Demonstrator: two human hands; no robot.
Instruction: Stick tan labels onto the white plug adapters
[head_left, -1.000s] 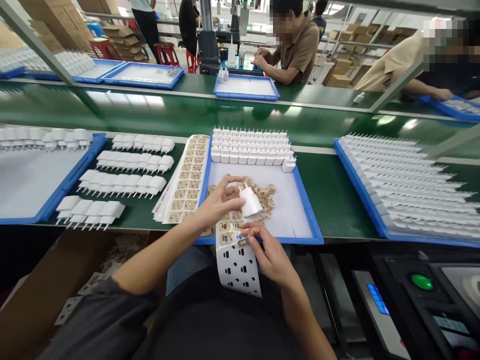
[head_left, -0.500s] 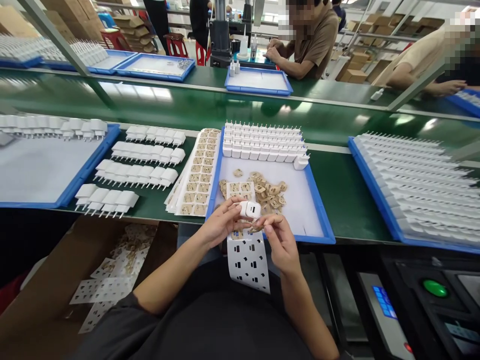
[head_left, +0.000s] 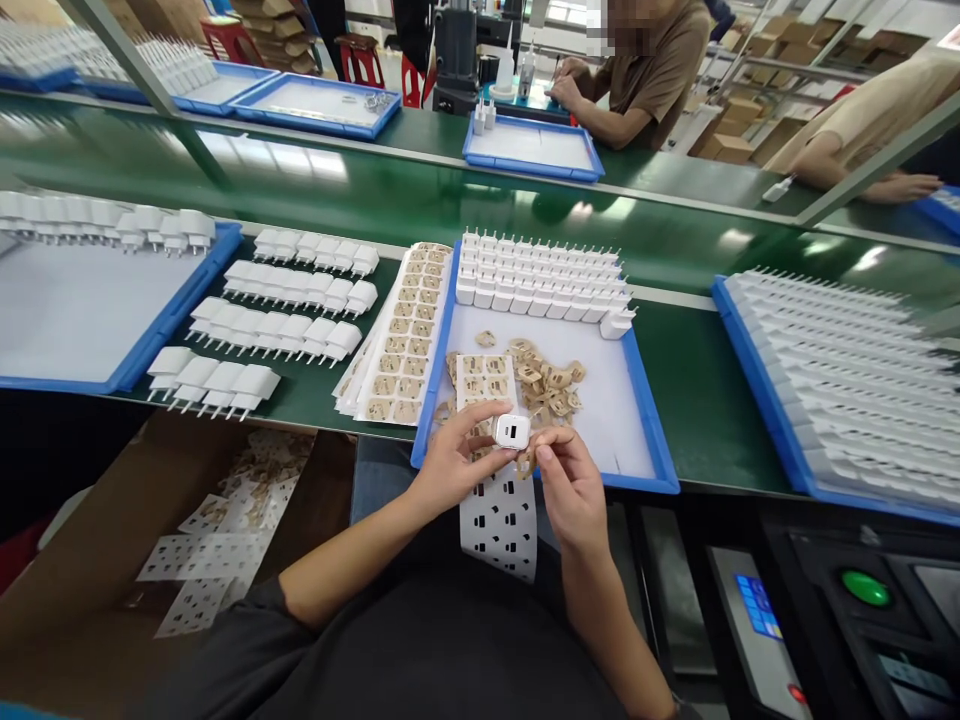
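Note:
My left hand (head_left: 452, 468) holds a small white charger plug (head_left: 512, 431) with its port face turned toward me, just over the near edge of a blue tray (head_left: 649, 425). My right hand (head_left: 571, 487) pinches a small tan sticker (head_left: 525, 464) right beside the charger. Under both hands a white sticker backing sheet (head_left: 501, 520) hangs over the tray's edge, its upper part still bearing tan stickers. Loose tan stickers (head_left: 546, 383) lie in the tray, and rows of white chargers (head_left: 540, 283) stand along its far side.
Sticker sheets (head_left: 401, 340) are stacked left of the tray, with rows of chargers (head_left: 285, 310) on the green belt (head_left: 675, 380). More blue trays sit left (head_left: 150, 340) and right (head_left: 757, 400). A cardboard box (head_left: 90, 560) holds used sheets. A machine panel (head_left: 862, 590) is lower right. People work across the belt.
My left hand has turned the charger so its port face points at me and drawn it nearer. My right hand peeled a sticker from the sheet and lifted it beside the charger.

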